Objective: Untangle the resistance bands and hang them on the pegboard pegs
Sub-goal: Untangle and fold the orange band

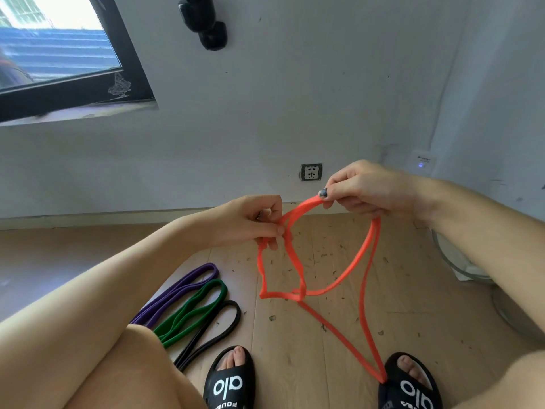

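Observation:
An orange resistance band (361, 261) hangs twisted between both hands, with crossed loops below them and its lowest end touching the right slipper. My left hand (253, 221) pinches a bunched part of the band at the left. Higher up on the right, my right hand (362, 187) grips the band's top arc. On the wooden floor to the left lie a purple band (177, 293), a green band (191, 311) and a black band (212, 332), side by side and flat. No pegboard is in view.
A white wall with a power socket (311, 172) faces me, a dark window frame (129, 54) at upper left, a black object (203, 22) mounted high. My feet in black slippers (230, 379) rest on the littered floor. A round grey object (460, 261) stands at right.

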The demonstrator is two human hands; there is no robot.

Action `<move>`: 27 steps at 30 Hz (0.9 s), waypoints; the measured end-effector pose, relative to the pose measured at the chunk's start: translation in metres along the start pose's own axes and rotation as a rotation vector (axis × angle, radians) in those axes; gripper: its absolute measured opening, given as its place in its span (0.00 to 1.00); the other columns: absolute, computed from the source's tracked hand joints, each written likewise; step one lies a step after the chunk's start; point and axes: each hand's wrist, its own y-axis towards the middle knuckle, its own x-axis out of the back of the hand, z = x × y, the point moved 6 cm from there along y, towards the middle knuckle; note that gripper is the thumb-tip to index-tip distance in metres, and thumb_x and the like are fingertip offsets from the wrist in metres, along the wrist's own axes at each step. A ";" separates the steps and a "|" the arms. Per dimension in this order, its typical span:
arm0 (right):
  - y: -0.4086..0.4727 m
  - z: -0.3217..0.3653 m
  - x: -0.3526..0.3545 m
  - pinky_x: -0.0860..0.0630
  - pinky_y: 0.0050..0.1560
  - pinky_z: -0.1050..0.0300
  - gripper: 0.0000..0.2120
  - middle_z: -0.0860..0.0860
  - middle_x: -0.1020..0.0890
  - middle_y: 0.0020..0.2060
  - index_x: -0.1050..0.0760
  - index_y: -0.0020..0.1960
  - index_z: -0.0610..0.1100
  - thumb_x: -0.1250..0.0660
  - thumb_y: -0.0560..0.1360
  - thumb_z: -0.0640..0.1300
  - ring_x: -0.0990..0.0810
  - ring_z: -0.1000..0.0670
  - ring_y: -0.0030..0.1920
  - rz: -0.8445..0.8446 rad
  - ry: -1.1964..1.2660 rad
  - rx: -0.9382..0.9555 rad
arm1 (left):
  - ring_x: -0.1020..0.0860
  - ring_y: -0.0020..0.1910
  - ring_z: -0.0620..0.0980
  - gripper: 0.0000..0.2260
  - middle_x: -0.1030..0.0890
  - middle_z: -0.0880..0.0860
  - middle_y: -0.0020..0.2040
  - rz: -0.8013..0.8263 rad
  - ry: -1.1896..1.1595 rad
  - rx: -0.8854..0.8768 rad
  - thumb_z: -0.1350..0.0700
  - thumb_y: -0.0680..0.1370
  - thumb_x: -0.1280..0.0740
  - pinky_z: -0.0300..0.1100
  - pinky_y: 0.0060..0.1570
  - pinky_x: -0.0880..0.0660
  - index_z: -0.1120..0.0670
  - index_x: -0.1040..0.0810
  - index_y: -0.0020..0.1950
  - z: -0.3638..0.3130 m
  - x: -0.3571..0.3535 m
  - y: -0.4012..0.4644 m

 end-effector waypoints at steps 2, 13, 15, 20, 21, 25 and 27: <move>0.000 0.001 -0.001 0.48 0.24 0.61 0.09 0.52 0.39 0.26 0.21 0.45 0.38 0.34 0.80 0.43 0.43 0.54 0.24 0.000 -0.006 0.003 | 0.18 0.37 0.51 0.12 0.14 0.57 0.52 -0.006 0.046 0.020 0.63 0.81 0.33 0.47 0.44 0.20 0.54 0.34 0.43 0.004 0.000 0.003; 0.003 -0.001 0.000 0.47 0.23 0.62 0.09 0.52 0.38 0.25 0.20 0.45 0.38 0.33 0.80 0.43 0.43 0.54 0.24 -0.043 -0.009 -0.002 | 0.19 0.41 0.50 0.13 0.17 0.51 0.45 -0.069 -0.145 0.070 0.61 0.85 0.41 0.43 0.47 0.21 0.58 0.17 0.59 -0.003 0.002 0.002; 0.004 -0.001 0.000 0.46 0.23 0.62 0.09 0.52 0.38 0.25 0.19 0.46 0.38 0.33 0.80 0.43 0.43 0.54 0.24 -0.052 -0.009 -0.004 | 0.18 0.41 0.49 0.13 0.17 0.52 0.43 -0.097 -0.097 0.064 0.65 0.84 0.42 0.43 0.48 0.19 0.60 0.17 0.56 -0.002 0.005 0.002; 0.004 -0.001 0.000 0.47 0.23 0.62 0.09 0.52 0.38 0.25 0.20 0.45 0.38 0.33 0.80 0.43 0.43 0.54 0.24 -0.050 0.001 -0.008 | 0.16 0.45 0.48 0.05 0.15 0.51 0.46 -0.154 0.006 0.023 0.62 0.82 0.33 0.45 0.52 0.18 0.54 0.19 0.50 0.001 0.009 0.003; 0.003 -0.001 -0.001 0.48 0.23 0.62 0.09 0.52 0.38 0.25 0.20 0.45 0.38 0.33 0.80 0.43 0.44 0.54 0.24 -0.043 0.005 -0.004 | 0.15 0.47 0.49 0.05 0.14 0.51 0.46 -0.167 0.045 0.008 0.61 0.81 0.31 0.46 0.53 0.18 0.52 0.19 0.49 0.001 0.010 0.004; 0.001 0.003 -0.004 0.48 0.23 0.61 0.11 0.52 0.39 0.26 0.20 0.47 0.36 0.34 0.80 0.43 0.44 0.53 0.25 0.003 0.020 0.015 | 0.16 0.52 0.45 0.05 0.14 0.47 0.50 -0.189 0.124 -0.043 0.63 0.78 0.30 0.43 0.58 0.22 0.53 0.19 0.46 -0.004 0.009 0.007; 0.000 0.006 -0.005 0.47 0.23 0.62 0.10 0.52 0.39 0.26 0.20 0.46 0.37 0.34 0.80 0.44 0.44 0.54 0.25 0.014 0.027 0.024 | 0.17 0.54 0.44 0.05 0.15 0.45 0.54 -0.139 0.037 -0.053 0.66 0.78 0.30 0.40 0.61 0.23 0.57 0.19 0.45 -0.004 0.002 0.009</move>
